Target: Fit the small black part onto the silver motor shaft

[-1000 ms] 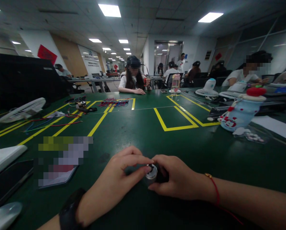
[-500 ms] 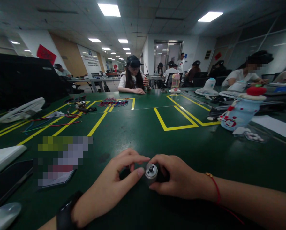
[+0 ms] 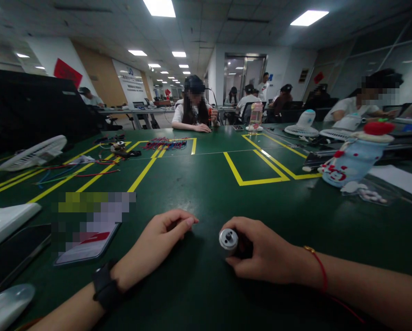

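My right hand [image 3: 261, 250] is wrapped round the side of a small silver motor [image 3: 228, 240], a metal cylinder standing with its round end face up. A short shaft and dark holes show on that face. To the left, apart from the motor, my left hand [image 3: 169, 234] is closed, thumb pressed to the index finger. Whether anything small sits in that pinch cannot be made out. Both hands are low over the green table [image 3: 192, 285].
At left are a phone-like flat item [image 3: 88, 248], a mouse [image 3: 9, 305] and a white fan [image 3: 35, 154]. Loose wires [image 3: 166, 143] lie farther back. A blue bottle [image 3: 352, 161] and a bag of small pieces [image 3: 368, 192] are at right. A person [image 3: 194, 108] sits opposite.
My left hand has drawn away to the left from the motor, its thumb and index finger coming together. My right hand keeps its hold on the motor, now slightly farther right in view.
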The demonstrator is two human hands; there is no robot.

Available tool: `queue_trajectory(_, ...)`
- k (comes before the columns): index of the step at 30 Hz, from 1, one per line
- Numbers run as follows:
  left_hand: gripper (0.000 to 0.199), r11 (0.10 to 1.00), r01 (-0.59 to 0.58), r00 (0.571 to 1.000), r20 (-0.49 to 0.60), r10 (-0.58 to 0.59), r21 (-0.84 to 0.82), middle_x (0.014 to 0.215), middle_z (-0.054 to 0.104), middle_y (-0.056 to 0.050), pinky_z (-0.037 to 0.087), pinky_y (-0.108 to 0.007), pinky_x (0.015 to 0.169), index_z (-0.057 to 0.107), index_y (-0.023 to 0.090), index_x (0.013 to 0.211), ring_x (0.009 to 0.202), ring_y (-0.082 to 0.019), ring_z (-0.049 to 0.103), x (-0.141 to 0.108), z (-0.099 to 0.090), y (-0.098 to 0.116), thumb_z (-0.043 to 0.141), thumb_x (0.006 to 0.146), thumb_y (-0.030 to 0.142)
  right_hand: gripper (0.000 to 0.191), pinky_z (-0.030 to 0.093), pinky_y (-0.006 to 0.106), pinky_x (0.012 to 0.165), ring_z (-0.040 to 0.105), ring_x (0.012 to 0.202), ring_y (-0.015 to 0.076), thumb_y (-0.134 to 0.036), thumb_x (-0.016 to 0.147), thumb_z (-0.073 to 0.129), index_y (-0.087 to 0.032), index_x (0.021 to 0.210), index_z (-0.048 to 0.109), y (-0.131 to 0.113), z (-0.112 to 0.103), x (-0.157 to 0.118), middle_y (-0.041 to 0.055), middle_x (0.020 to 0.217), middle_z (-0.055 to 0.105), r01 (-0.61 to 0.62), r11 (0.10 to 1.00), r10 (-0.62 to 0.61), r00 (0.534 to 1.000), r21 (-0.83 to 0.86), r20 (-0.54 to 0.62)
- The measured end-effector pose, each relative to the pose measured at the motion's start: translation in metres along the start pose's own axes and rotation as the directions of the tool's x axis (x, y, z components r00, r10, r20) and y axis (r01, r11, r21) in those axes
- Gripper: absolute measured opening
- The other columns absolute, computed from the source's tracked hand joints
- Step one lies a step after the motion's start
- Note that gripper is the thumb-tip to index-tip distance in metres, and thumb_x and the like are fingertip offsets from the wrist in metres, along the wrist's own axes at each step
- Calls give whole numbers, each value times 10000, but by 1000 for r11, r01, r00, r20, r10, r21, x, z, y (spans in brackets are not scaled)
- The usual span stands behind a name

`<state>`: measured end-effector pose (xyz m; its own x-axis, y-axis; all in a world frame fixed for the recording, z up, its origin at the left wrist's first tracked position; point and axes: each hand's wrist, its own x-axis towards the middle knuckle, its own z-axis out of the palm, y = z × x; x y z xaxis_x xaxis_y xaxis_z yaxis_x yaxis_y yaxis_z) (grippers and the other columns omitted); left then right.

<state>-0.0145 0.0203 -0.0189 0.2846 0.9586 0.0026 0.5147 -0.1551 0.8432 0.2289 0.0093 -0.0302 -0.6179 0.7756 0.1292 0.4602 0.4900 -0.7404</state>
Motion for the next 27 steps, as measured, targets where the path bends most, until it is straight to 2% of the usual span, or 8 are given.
queue_trajectory(11,262,999,19,1000,7,-18,-48,812,622,1,415,-244,628,645,214,1029,713,-161,548,-1,0,-6,507,907,401,349,423,232,564,522,662,123,-159,683,646,-209,1014,544,-1,-1,0,-8,858,578,6,1000,-6,1000,-23,6)
queue_trajectory(16,222,999,15,998,59,-13,-38,840,625,-5,433,-251,631,631,202,1032,730,-161,564,-1,2,-6,526,901,348,353,413,223,550,517,651,117,-162,685,654,-209,1018,545,1,-1,1,-10,856,578,9,1000,-9,1000,-12,11)
queue_trajectory(20,194,995,-94,991,95,92,18,935,631,-23,463,-284,698,657,215,1019,813,-183,585,-2,6,2,565,888,325,369,407,222,551,523,651,116,-199,695,678,-213,1041,549,3,1,2,-9,869,593,17,1000,-17,1000,-10,9)
queue_trajectory(24,160,967,-253,962,121,246,44,950,635,-10,454,-296,775,690,263,1006,878,-181,587,-7,12,18,572,903,293,350,392,222,549,514,646,115,-245,703,698,-215,1023,558,5,3,2,-16,846,592,33,999,-33,999,-33,-8)
queue_trajectory(27,155,955,-292,953,99,286,44,928,634,-4,449,-285,772,706,278,990,879,-170,590,-9,17,27,574,909,273,316,380,220,546,506,642,114,-285,709,711,-208,980,568,5,4,3,-19,818,583,55,997,-56,998,-59,-8)
